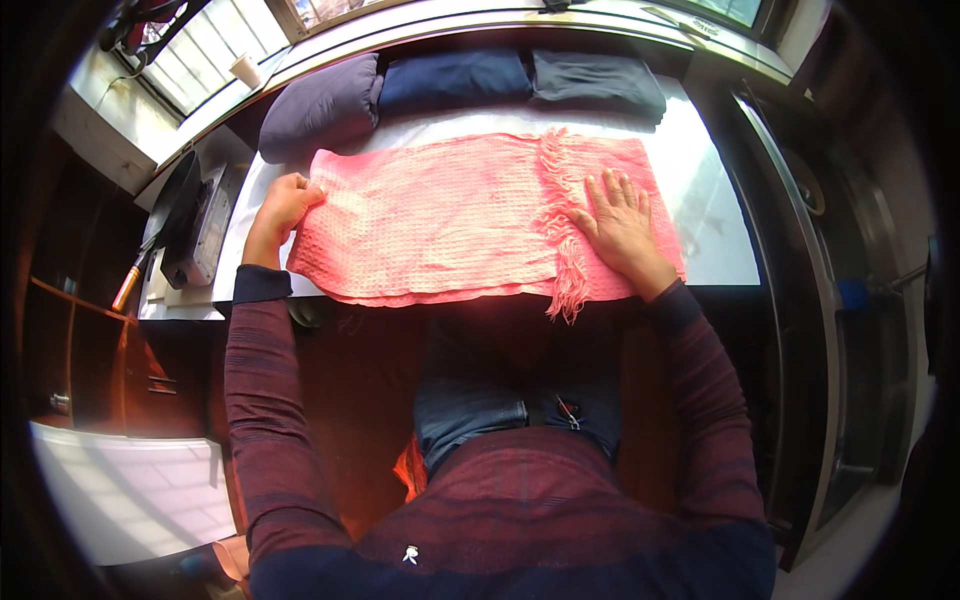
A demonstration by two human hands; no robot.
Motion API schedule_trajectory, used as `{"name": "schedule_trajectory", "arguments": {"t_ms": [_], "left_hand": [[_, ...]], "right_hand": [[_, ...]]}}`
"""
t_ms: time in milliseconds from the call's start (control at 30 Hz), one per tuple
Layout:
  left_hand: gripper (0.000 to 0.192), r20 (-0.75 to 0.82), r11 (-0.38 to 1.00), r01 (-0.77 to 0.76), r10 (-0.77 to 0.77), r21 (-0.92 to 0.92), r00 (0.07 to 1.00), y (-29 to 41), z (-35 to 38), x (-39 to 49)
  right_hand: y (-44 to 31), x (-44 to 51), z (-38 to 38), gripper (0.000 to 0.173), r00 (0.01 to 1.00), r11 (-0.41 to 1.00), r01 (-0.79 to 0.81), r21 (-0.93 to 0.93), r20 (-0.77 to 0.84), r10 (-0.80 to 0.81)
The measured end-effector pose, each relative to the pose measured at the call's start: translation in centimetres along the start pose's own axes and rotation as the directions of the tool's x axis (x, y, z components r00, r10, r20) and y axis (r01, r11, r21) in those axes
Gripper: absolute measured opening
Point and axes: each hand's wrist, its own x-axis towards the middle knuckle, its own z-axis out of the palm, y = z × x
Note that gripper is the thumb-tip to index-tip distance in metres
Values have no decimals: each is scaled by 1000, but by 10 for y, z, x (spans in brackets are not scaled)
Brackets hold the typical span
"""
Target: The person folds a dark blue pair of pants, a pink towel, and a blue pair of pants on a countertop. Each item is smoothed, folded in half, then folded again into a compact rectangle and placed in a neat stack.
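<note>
A pink fringed textile, waffle-textured and perhaps a scarf or towel, lies partly folded across the white tabletop. Its fringed end runs from back to front over a flat layer on the right. My left hand pinches the textile's left edge between thumb and fingers. Flat on the right part, just beyond the fringe, rests my right hand with its fingers spread. The near edge of the fabric reaches the front edge of the table, and some fringe strands hang there.
Along the back lie a folded purple-grey garment, a folded navy one and a folded grey one. A portable stove with a black pan stands at left. A paper cup sits by the window.
</note>
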Motion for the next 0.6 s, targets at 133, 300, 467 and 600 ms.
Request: {"name": "schedule_trajectory", "arguments": {"t_ms": [133,300,467,600], "left_hand": [[17,42,979,-189,192,-71,980,46,51,-16],[23,106,957,-287,281,49,954,113,141,-31],[30,169,938,-295,266,181,949,138,244,-37],[32,85,916,-295,283,273,955,136,282,-36]], "right_hand": [[0,2,0,84,1000,999,13,32,-7,-13],[1,1,-1,84,999,999,29,17,-18,-29],[-1,-1,-2,84,999,999,27,22,-37,-26],[0,-1,-1,84,999,1000,29,11,-39,-29]]}}
